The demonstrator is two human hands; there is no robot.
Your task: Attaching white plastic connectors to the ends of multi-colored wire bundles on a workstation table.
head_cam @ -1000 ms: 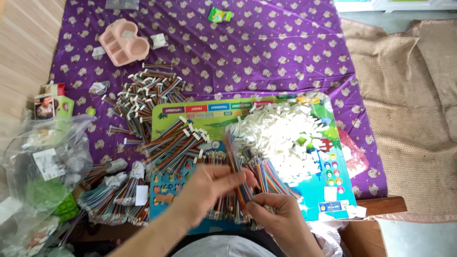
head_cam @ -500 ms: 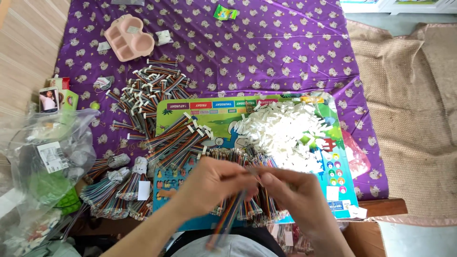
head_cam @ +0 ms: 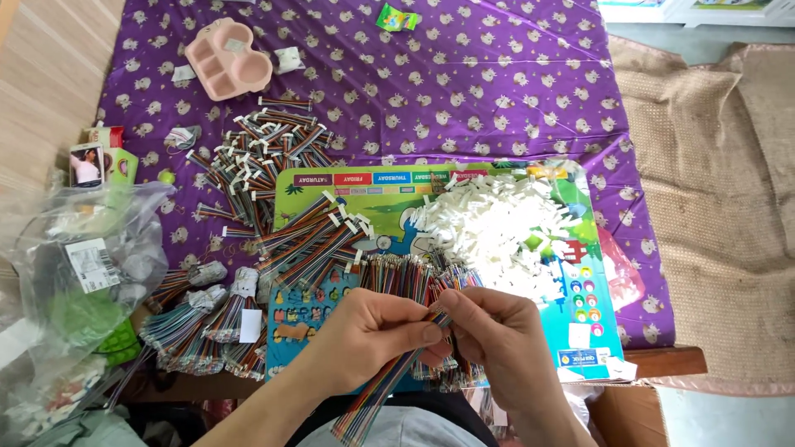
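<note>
My left hand (head_cam: 364,335) pinches the rainbow ribbon cable (head_cam: 389,385) near its upper end; its long axis slants down-left toward me. My right hand (head_cam: 497,331) fingers close on that same tip, just right of the left thumb.

Both forearms come up from the bottom edge and meet near the lower middle of the view. The left hand (head_cam: 368,335) lies palm-down with its knuckles up, the fingers curled inward and the thumb pressed against the forefinger in a pinch at its right side. The right hand (head_cam: 497,331) faces it, fingers bent and bunched, fingertips meeting the left's at the pinch. The two hands touch at the fingertips; both wrists are bare and angle inward.
</note>
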